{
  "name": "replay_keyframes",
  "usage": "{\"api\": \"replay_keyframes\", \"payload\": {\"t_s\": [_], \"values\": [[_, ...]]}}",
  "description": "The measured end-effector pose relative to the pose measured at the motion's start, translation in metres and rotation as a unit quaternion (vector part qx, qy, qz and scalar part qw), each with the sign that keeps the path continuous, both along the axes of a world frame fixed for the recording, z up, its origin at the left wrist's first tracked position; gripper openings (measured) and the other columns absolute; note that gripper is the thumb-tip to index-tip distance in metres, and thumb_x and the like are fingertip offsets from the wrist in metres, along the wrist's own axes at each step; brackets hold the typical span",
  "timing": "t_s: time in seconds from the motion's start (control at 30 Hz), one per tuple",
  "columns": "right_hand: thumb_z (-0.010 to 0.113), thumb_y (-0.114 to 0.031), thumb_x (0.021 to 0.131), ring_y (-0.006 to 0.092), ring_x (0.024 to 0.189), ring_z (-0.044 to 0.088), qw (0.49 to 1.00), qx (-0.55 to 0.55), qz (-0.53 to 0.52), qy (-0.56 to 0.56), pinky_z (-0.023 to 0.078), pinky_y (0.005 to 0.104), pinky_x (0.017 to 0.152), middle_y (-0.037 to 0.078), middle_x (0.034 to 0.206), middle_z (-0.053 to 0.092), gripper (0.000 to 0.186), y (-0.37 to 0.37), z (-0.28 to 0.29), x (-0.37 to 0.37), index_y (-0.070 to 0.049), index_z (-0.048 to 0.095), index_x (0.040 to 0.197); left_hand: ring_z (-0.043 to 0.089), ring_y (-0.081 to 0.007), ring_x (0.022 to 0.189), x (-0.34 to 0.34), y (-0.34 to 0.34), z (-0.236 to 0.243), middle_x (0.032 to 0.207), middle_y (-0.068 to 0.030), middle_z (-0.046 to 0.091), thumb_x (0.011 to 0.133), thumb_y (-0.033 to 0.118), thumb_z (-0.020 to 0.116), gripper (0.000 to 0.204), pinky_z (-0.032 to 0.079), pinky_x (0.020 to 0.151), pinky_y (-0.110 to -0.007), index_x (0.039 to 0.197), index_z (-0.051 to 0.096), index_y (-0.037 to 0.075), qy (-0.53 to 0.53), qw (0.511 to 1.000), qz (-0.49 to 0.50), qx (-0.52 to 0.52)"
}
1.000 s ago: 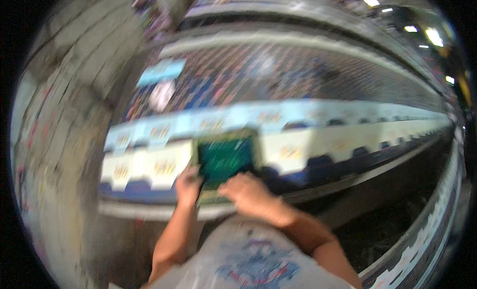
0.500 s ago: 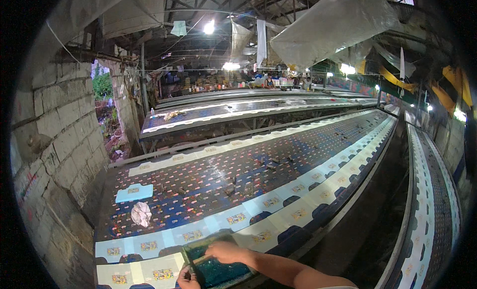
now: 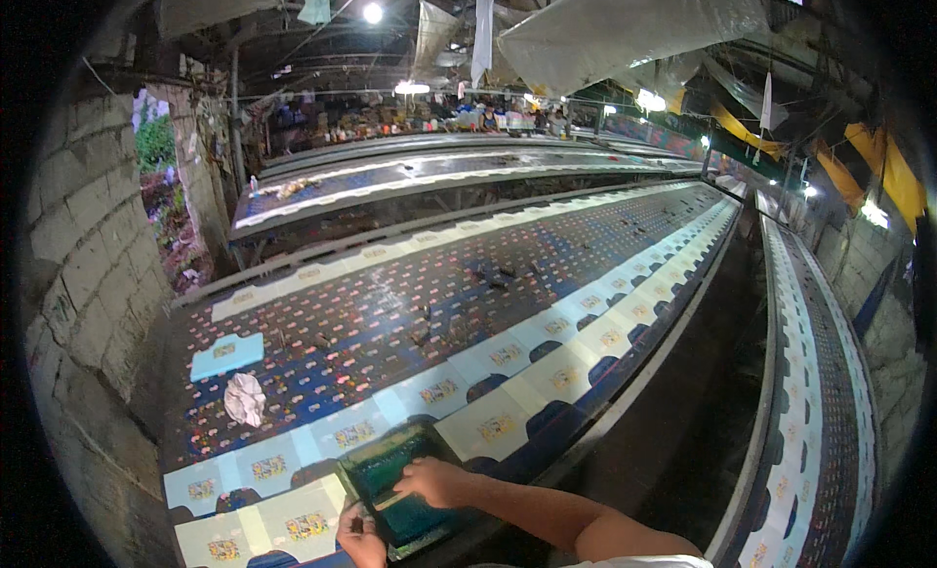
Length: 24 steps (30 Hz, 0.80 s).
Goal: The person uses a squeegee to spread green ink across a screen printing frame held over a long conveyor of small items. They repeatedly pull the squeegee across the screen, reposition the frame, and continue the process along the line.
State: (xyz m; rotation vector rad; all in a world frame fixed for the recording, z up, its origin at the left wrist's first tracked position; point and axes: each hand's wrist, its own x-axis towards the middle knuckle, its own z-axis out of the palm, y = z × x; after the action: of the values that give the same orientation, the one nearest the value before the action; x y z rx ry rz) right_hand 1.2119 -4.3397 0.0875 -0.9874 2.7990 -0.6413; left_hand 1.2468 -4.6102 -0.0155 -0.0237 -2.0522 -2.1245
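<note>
Pressing evenly seems to be what is called for: the framed green screen (image 3: pixel 420 519) is laid over the near row of pale yellow pieces (image 3: pixel 495 427), by the near edge of the long table (image 3: pixel 390 300). Its left rim is gripped toward the near corner by the left hand (image 3: pixel 361 537), and should be held firm so that no slip is allowed. A narrow pale bar (image 3: pixel 384 503) is grasped by the right hand (image 3: pixel 429 482), fingers curled over it; it is best kept level, equally weighted at both ends. The light-blue pieces (image 3: pixel 438 391) beyond the far rim should be left undisturbed.
</note>
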Motion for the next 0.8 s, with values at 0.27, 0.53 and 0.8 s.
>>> {"api": "replay_keyframes", "payload": {"t_s": [0.27, 0.53, 0.8], "values": [[0.071, 0.004, 0.086, 0.0435, 0.121, 0.062, 1.000, 0.004, -0.023, 0.003, 0.050, 0.0544, 0.102, 0.019, 0.124, 0.067, 0.059, -0.004, -0.012, 0.085, -0.011, 0.074, 0.144, 0.069, -0.0261, 0.130, 0.001, 0.005, -0.005, 0.148, -0.0193, 0.071, 0.094, -0.021, 0.056, 0.046, 0.051, 0.118, -0.040, 0.137, 0.069, -0.009, 0.031, 0.999, 0.002, -0.016], [0.074, 0.007, 0.076, 0.0443, 0.124, 0.064, 0.999, -0.013, -0.030, 0.009, 0.051, 0.0539, 0.108, 0.019, 0.126, 0.072, 0.068, -0.009, 0.012, 0.093, -0.007, 0.074, 0.143, 0.061, -0.0339, 0.149, 0.001, 0.004, 0.009, 0.159, -0.0251, 0.065, 0.096, -0.021, 0.048, 0.050, 0.040, 0.130, -0.043, 0.138, 0.071, -0.008, 0.063, 0.995, 0.001, -0.071], [0.074, 0.003, 0.081, 0.0380, 0.120, 0.067, 0.999, -0.013, -0.024, 0.030, 0.054, 0.0510, 0.107, 0.014, 0.121, 0.072, 0.060, -0.006, 0.003, 0.085, -0.010, 0.076, 0.140, 0.061, -0.0368, 0.149, 0.004, 0.004, 0.008, 0.157, -0.0256, 0.066, 0.097, -0.020, 0.046, 0.049, 0.043, 0.129, -0.045, 0.136, 0.072, -0.007, 0.069, 0.995, 0.011, -0.069]]}}
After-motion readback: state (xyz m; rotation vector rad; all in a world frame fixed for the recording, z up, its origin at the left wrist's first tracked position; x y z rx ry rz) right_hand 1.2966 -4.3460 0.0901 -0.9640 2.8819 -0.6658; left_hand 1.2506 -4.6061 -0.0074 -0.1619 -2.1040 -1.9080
